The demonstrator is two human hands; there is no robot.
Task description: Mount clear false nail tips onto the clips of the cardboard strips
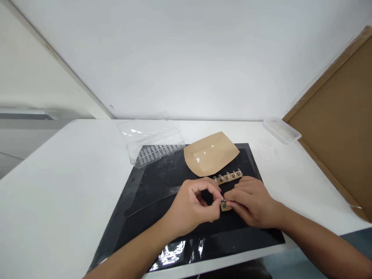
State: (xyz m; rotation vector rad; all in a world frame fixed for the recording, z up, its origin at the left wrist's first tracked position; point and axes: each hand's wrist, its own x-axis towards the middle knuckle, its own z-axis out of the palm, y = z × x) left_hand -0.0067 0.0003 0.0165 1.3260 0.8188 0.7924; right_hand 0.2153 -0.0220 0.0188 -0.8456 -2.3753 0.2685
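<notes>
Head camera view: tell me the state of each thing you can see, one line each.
Left hand, fingertips pinching small metal piece
Right hand, fingertips pinching the same piece
Tan strip with metal studs, lying on the mat, studs standing up
Clear plastic case, open, rows of translucent tips inside
Tan paper sheet, lying flat, partly on the mat
Black mat, lying flat

left hand [190,205], right hand [251,203] | both pinch small metal part [224,200], center | tan strip [228,177] just above | black mat [151,182] beneath

Head view, angled forward and down.
</notes>
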